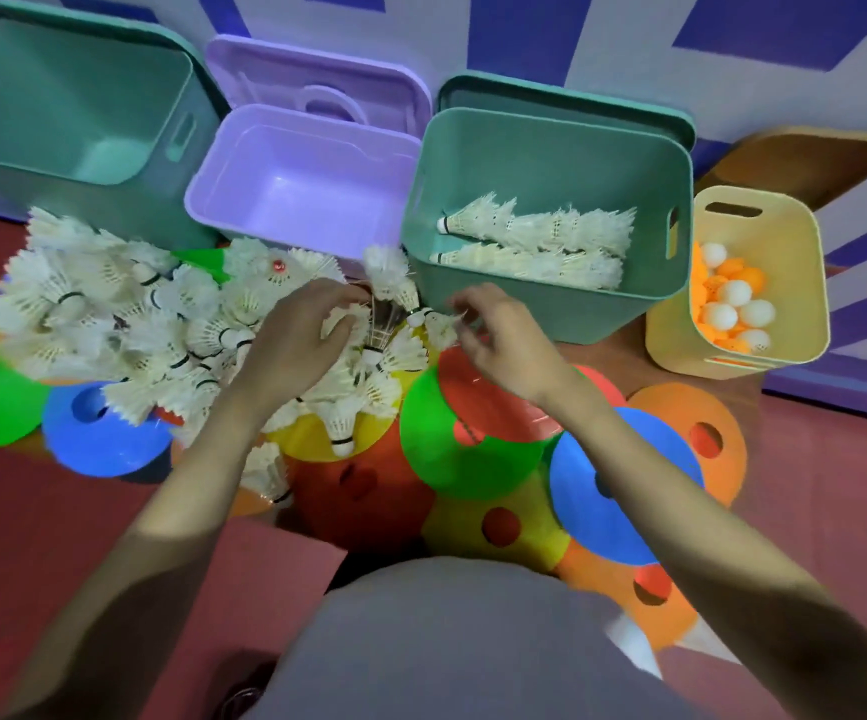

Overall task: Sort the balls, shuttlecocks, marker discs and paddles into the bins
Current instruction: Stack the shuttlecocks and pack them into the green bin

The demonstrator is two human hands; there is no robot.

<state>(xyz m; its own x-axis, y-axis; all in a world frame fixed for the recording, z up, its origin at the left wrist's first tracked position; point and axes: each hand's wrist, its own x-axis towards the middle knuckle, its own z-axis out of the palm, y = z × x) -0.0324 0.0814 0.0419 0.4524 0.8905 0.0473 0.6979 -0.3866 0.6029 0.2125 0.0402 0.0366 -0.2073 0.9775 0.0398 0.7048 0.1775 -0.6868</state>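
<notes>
Marker discs (473, 449) lie nearest, loose under both wrists. Past them, left hand (298, 345) and right hand (499, 337) pinch stacked shuttlecocks (392, 298), just before the teal bin (545, 309). Risk: the stack buckles and spills short of the bin, or feathers snag.

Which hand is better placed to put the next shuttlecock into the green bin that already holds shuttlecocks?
Probably the right hand. It pinches a shuttlecock just in front of the green bin, near its front wall. The left hand sits further left, in the shuttlecock pile.
</notes>
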